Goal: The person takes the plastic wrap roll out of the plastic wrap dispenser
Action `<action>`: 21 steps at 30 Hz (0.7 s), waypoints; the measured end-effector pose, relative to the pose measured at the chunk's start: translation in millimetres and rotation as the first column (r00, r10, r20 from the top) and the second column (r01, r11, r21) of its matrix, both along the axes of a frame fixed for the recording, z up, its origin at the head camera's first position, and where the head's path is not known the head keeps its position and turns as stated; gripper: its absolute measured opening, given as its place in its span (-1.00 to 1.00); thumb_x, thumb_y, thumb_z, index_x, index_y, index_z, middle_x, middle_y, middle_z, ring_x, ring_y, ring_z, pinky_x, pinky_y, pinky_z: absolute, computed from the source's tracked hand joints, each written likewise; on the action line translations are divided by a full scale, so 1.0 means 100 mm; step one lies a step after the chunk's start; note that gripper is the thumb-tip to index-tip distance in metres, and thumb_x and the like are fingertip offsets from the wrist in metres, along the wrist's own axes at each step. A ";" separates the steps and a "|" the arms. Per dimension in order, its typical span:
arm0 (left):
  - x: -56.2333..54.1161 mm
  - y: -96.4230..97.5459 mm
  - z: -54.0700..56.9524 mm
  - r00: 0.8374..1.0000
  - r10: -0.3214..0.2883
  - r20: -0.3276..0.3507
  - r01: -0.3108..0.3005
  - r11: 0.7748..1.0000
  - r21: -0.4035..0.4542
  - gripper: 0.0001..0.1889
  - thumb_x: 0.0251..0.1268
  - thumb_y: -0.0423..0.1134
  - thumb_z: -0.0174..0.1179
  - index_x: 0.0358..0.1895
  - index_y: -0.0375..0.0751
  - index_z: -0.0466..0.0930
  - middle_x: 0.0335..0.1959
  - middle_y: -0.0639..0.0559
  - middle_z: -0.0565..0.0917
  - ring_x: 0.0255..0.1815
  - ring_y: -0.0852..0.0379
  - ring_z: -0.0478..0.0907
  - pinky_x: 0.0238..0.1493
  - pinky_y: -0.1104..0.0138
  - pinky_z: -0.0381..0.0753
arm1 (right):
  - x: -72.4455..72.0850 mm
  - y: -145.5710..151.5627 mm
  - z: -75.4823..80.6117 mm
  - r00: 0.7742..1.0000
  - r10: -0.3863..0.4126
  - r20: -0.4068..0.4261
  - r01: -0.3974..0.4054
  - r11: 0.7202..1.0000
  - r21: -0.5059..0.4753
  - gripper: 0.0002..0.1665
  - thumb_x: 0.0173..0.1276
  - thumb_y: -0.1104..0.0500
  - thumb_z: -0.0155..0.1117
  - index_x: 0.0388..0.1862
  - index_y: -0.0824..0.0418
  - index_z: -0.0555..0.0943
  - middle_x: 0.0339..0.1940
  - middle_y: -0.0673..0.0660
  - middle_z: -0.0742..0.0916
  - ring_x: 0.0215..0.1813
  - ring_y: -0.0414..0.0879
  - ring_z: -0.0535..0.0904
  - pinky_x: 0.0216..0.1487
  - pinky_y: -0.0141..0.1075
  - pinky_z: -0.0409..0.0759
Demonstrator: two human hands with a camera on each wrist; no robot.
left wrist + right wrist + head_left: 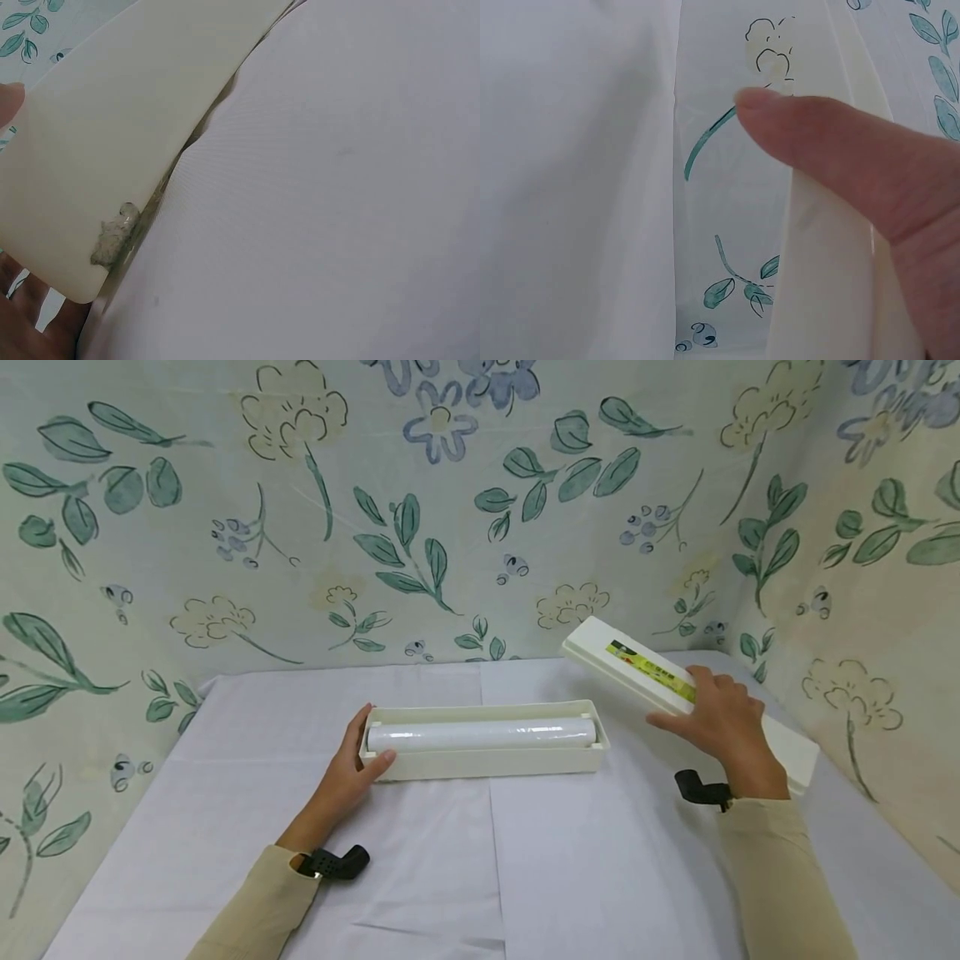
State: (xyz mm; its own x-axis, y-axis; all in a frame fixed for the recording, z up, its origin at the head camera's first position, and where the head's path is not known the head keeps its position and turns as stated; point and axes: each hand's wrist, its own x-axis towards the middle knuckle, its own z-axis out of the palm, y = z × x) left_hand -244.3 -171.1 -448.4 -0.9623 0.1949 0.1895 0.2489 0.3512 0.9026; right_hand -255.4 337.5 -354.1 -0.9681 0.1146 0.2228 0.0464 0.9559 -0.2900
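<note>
A long cream box [487, 764] lies across the table with its top off, and a roll of cling film [480, 735] sits inside it. My left hand [354, 764] grips the box's left end, thumb on the near wall and fingers behind the end. In the left wrist view the box's side wall [112, 135] shows, with a greyish smudge low on it. My right hand [720, 714] holds the long white lid [787, 743], which bears a yellow-green label [651, 670], tilted above the table at the right. The right thumb [817, 135] lies against the lid's edge in the right wrist view.
A white cloth [420, 860] with creases and a centre seam covers the table. Floral fabric [405, 568] hangs behind the table and along its right side. Black wrist cameras [337, 863] are strapped to both wrists.
</note>
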 end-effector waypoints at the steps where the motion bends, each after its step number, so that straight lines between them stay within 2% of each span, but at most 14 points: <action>1: 0.00 0.00 0.00 1.000 -0.001 0.000 0.001 1.000 0.002 -0.09 0.36 -0.01 0.17 0.56 0.06 -0.29 0.56 -0.01 -0.07 0.49 -0.10 0.03 0.39 -0.04 0.16 | 0.00 0.00 0.00 1.000 0.003 0.000 -0.003 1.000 -0.002 0.23 -0.05 -0.40 0.43 0.40 0.27 0.20 -0.01 0.45 0.47 -0.11 0.32 0.32 -0.20 0.28 0.29; 9: 0.00 0.00 0.00 1.000 -0.005 0.003 0.005 1.000 0.010 -0.10 0.35 0.00 0.17 0.56 0.15 -0.29 0.56 0.01 -0.09 0.50 -0.08 0.01 0.39 -0.03 0.15 | 0.00 0.05 -0.01 1.000 -0.013 -0.009 0.013 1.000 0.004 0.25 -0.07 -0.43 0.42 0.41 0.26 0.19 -0.03 0.45 0.47 -0.13 0.33 0.32 -0.23 0.29 0.30; 14: 0.00 0.00 -0.01 1.000 0.001 -0.001 -0.001 1.000 0.004 -0.09 0.35 0.01 0.17 0.56 0.09 -0.28 0.56 -0.01 -0.07 0.50 -0.09 0.02 0.39 -0.03 0.16 | 0.01 0.09 -0.03 1.000 -0.017 -0.010 0.017 1.000 0.002 0.25 -0.06 -0.41 0.42 0.40 0.29 0.18 -0.04 0.45 0.47 -0.13 0.33 0.32 -0.22 0.29 0.30; 21: 0.01 0.01 0.00 1.000 0.003 0.003 -0.003 1.000 0.001 -0.10 0.35 0.01 0.17 0.56 0.15 -0.28 0.56 -0.01 -0.07 0.49 -0.09 0.04 0.39 -0.03 0.16 | 0.01 0.14 -0.05 1.000 -0.019 -0.004 0.019 1.000 0.003 0.26 -0.05 -0.41 0.42 0.38 0.35 0.18 -0.06 0.49 0.44 -0.12 0.34 0.31 -0.22 0.29 0.30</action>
